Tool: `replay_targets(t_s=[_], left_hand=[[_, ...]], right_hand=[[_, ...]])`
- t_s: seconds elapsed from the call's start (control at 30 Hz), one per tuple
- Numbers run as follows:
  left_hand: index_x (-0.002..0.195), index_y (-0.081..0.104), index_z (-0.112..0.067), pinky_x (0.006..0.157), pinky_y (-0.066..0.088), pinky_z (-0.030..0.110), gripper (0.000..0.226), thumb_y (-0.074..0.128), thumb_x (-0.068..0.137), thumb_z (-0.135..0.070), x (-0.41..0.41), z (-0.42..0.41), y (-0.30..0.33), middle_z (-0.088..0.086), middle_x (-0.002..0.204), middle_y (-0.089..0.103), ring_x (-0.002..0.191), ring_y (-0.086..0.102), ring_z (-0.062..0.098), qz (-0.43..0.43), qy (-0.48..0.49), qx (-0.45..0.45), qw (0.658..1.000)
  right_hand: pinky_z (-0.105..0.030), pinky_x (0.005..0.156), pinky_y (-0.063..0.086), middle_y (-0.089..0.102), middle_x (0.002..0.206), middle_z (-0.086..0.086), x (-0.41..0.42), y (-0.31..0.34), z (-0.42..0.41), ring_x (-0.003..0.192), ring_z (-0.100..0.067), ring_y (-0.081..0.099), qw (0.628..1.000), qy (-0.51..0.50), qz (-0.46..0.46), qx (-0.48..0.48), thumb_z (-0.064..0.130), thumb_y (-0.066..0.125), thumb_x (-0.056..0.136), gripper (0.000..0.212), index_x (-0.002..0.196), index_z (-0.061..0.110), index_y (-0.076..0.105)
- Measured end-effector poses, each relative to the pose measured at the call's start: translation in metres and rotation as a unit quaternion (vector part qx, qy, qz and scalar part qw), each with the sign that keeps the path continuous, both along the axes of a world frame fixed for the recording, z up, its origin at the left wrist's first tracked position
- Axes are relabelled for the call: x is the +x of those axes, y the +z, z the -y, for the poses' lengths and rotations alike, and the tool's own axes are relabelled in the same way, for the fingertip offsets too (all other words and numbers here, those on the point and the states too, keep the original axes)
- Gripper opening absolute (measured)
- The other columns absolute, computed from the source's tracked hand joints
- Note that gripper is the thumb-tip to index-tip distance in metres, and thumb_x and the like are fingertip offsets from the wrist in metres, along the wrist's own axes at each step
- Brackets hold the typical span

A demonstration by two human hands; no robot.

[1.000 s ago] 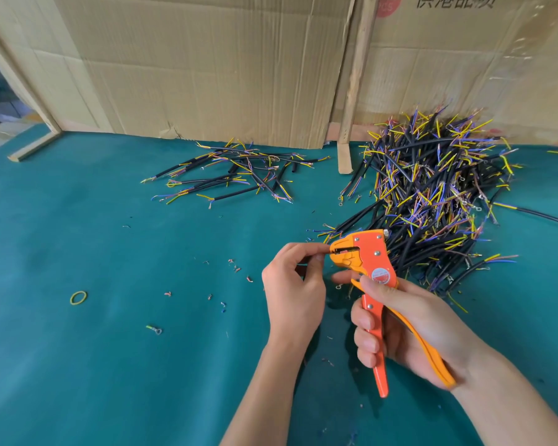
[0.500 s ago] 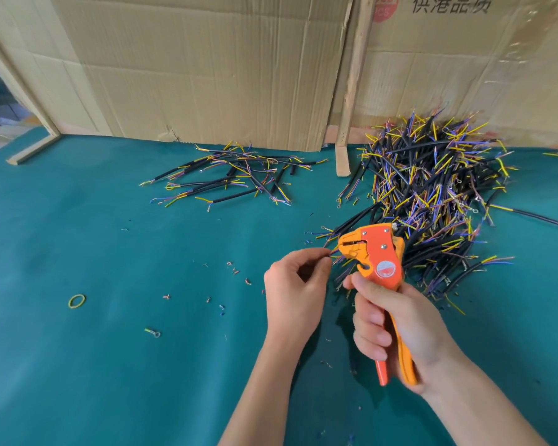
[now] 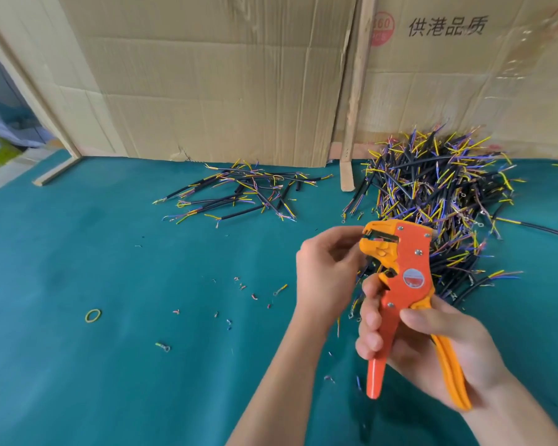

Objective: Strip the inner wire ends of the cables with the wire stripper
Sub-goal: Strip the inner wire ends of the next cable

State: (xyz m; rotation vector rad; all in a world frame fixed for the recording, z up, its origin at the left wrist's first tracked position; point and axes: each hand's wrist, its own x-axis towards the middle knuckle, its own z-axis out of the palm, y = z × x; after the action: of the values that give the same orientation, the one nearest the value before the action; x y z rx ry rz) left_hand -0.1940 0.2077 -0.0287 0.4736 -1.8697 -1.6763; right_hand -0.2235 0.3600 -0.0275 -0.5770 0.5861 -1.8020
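The right hand (image 3: 432,342) grips the stripper (image 3: 406,275) by its handles. The left hand (image 3: 327,268), fingers curled, pinches a cable (image 3: 364,270) at the stripper's head, above the tabletop (image 3: 110,365).

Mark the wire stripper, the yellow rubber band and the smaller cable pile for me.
wire stripper (image 3: 413,252): head view, on its orange head plate.
yellow rubber band (image 3: 93,315): head view, on the ring's rim.
smaller cable pile (image 3: 239,196): head view, on black cables mid-pile.
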Motion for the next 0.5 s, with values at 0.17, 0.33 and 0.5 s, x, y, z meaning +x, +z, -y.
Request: replay_targets(t_s=[0.17,0.33,0.5], left_hand=[[0.108,0.074,-0.016,0.086,0.052,0.028,0.019,0.061,0.094,-0.017,-0.044,0.044,0.025,0.001,0.102,0.074,0.091,0.067,0.01,0.116,0.012,-0.229,0.966],[0.141,0.05,-0.019,0.1,0.044,0.048,0.053,0.045,0.09,-0.006,-0.039,0.122,0.007,0.019,0.134,0.045,0.126,0.044,0.041,0.386,0.124,-0.328,0.854],[0.146,0.049,-0.024,0.098,0.044,0.046,0.06,0.045,0.091,0.002,-0.033,0.152,-0.02,0.018,0.133,0.046,0.126,0.042,0.037,0.368,0.08,-0.379,0.845]], right_hand=[[-0.045,0.072,0.054,0.06,0.09,-0.024,0.003,-0.002,0.004,0.073,-0.035,0.061,0.999,-0.034,0.001,0.028,0.009,0.086,0.073,0.048,0.115,0.001,0.065],[-0.047,0.07,0.054,0.058,0.089,-0.025,0.009,-0.007,0.012,0.073,-0.037,0.059,0.995,-0.067,0.001,0.074,0.008,0.091,0.063,0.054,0.111,0.0,0.068],[-0.047,0.073,0.055,0.06,0.092,-0.027,0.013,-0.006,0.014,0.076,-0.037,0.061,0.994,-0.062,-0.004,0.088,0.007,0.09,0.063,0.052,0.111,0.0,0.069]])
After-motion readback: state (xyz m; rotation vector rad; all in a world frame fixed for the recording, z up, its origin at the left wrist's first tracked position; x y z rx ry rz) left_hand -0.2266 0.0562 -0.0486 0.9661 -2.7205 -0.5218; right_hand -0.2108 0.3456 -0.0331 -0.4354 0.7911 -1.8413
